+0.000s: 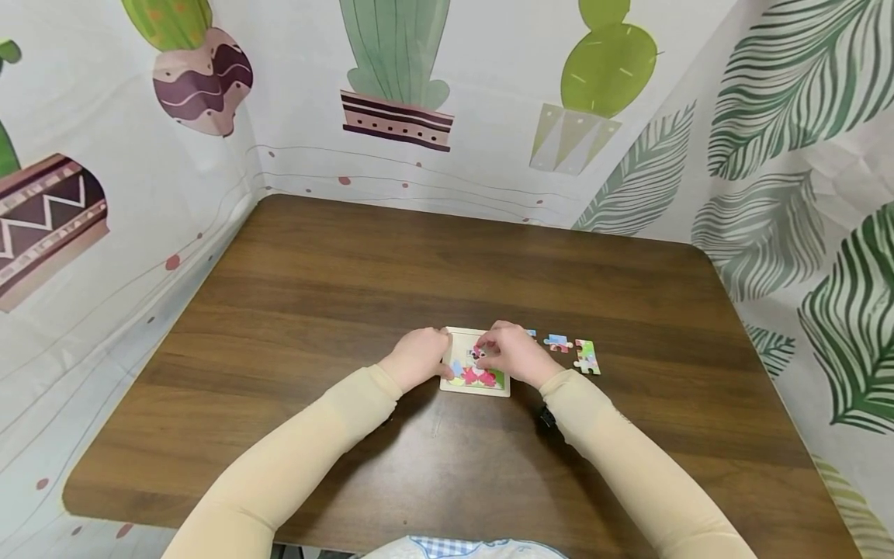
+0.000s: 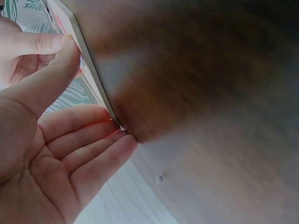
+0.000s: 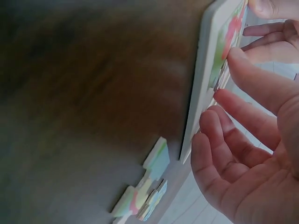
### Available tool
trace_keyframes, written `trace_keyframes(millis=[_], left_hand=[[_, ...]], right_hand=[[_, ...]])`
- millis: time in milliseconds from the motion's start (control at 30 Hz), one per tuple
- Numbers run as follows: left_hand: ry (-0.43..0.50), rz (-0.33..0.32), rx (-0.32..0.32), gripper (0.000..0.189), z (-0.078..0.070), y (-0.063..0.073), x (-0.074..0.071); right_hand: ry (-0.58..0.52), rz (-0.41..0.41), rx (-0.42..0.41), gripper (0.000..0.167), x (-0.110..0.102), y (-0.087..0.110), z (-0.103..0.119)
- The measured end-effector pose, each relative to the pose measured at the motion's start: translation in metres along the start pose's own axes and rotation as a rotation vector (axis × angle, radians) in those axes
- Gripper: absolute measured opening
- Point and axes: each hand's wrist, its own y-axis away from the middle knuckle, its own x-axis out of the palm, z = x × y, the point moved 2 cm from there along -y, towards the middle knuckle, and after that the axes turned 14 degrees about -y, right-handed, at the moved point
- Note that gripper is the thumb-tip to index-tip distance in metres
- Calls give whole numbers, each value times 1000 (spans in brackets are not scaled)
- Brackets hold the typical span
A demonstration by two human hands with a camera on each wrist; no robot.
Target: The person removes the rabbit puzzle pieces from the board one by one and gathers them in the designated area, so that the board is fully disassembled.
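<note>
A small square jigsaw tray (image 1: 477,392) with a pale wooden rim lies on the table, partly filled with a picture of a red-and-white animal. My left hand (image 1: 417,359) is at its left side. In the left wrist view its fairly straight fingers (image 2: 100,154) touch the rim's corner, and the thumb lies over the edge. My right hand (image 1: 515,355) reaches in from the right. Its thumb and index finger pinch a puzzle piece (image 1: 478,353) over the tray, mostly covered by the fingers. The other right fingers (image 3: 208,154) curl beside the rim.
Loose puzzle pieces lie right of the tray: a green-and-pink one (image 1: 587,357), a blue one (image 1: 558,343) and another partly behind my right hand. The brown wooden table (image 1: 335,272) meets patterned cloth (image 1: 300,116) at its back and sides.
</note>
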Motion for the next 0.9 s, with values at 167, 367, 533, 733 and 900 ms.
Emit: trace_keyframes(millis=[167, 367, 533, 733, 900], left_hand=[[4, -3, -4, 42, 0, 1, -1], [-2, -4, -5, 43, -1, 1, -1], [0, -8, -5, 41, 0, 0, 1], [-2, -11, -2, 41, -1, 0, 0], [-5, -11, -3, 41, -1, -1, -1]], right_hand=[[12, -1, -10, 28, 0, -1, 2], [-12, 2, 10, 28, 1, -1, 1], [-13, 2, 34, 28, 1, 0, 1], [-23, -5, 35, 27, 0, -1, 2], [-106, -2, 42, 27, -3, -1, 2]])
